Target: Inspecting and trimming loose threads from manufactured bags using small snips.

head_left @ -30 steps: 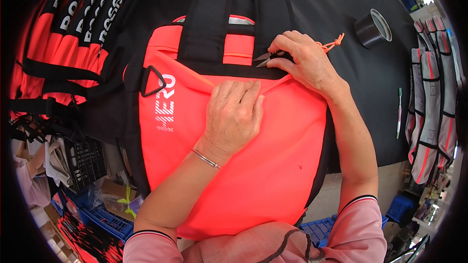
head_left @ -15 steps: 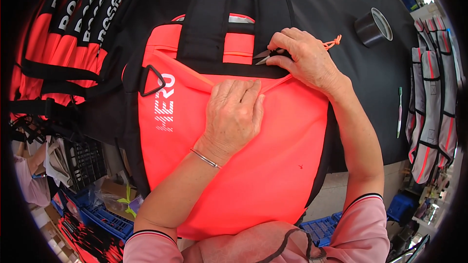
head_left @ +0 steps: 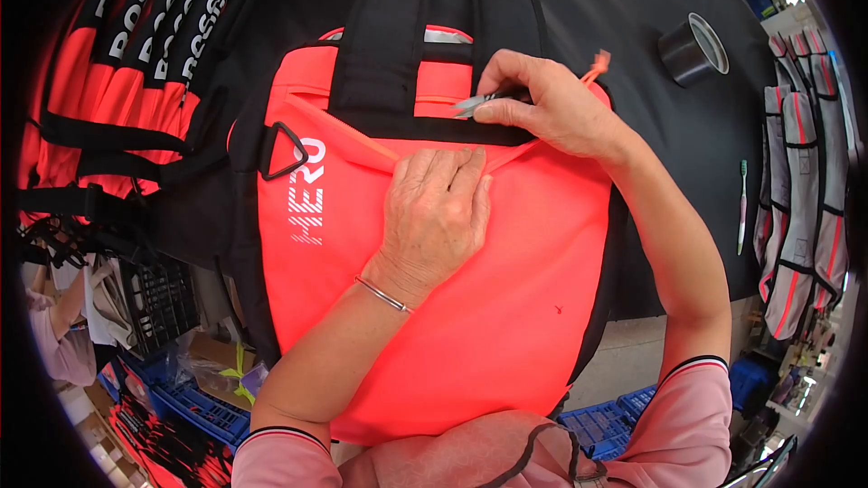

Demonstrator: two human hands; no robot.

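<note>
A bright coral-red and black backpack (head_left: 470, 307) lies before me, its black shoulder straps (head_left: 380, 36) stretching toward the far side. Across its upper part runs a zipped pocket opening, slack along the edge. My left hand (head_left: 436, 212) grips that edge at the middle, fingers together and their tips curled over the fabric. Just beyond it on the right, my right hand (head_left: 547, 108) holds small thread snips (head_left: 470, 107), blades pointing left over the black band below the straps. An orange cord zip pull (head_left: 597, 65) sticks out behind the right hand. A black triangular ring (head_left: 285, 152) lies on the pocket's left.
Stacked red and black bags (head_left: 117, 81) fill the left of the black table (head_left: 669, 154). On the right stand a dark cup (head_left: 692, 50) and a toothbrush (head_left: 741, 208). Grey bags (head_left: 800, 190) hang at far right. Blue crates (head_left: 194, 402) sit below, and another person's arm shows at far left.
The snips' blades were spread and have come together, shifting slightly left with my right hand. The cord pull has swung up and left. My left hand stays nearly in place.
</note>
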